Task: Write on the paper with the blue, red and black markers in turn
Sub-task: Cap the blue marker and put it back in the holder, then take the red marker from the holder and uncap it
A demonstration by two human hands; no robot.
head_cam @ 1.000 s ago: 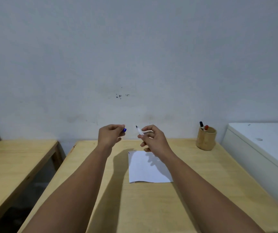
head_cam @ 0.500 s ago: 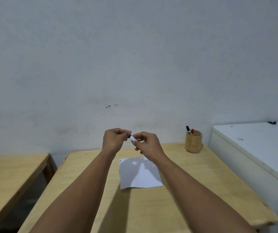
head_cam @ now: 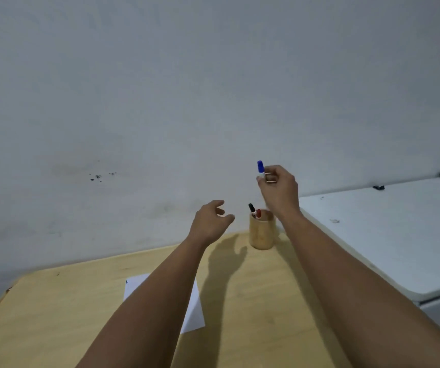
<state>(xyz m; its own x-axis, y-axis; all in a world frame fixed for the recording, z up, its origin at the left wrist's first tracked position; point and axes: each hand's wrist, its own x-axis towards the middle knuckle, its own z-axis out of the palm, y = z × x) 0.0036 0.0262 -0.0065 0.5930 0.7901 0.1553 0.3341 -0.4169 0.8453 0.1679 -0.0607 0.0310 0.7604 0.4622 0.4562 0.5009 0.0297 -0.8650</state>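
My right hand [head_cam: 280,191] holds the blue marker [head_cam: 260,168] upright, blue cap on top, just above the wooden pen cup [head_cam: 261,233]. Most of the marker's body is hidden by my fingers. The black marker [head_cam: 252,208] and the red marker [head_cam: 258,213] stand in the cup. To the left of the cup hovers my left hand [head_cam: 209,221], fingers loosely apart and holding nothing. The white paper [head_cam: 193,309] lies on the wooden table [head_cam: 54,314], partly covered by my left forearm, with a small blue mark near its top left corner.
A white cabinet top [head_cam: 386,235] runs along the right side of the table, level with it. A grey wall stands right behind the table and the cup. A dark object shows at the far left edge.
The cap went back on the blue marker. My right hand carried the marker right and up above the cup. My left hand let go and opened. The view swung right.
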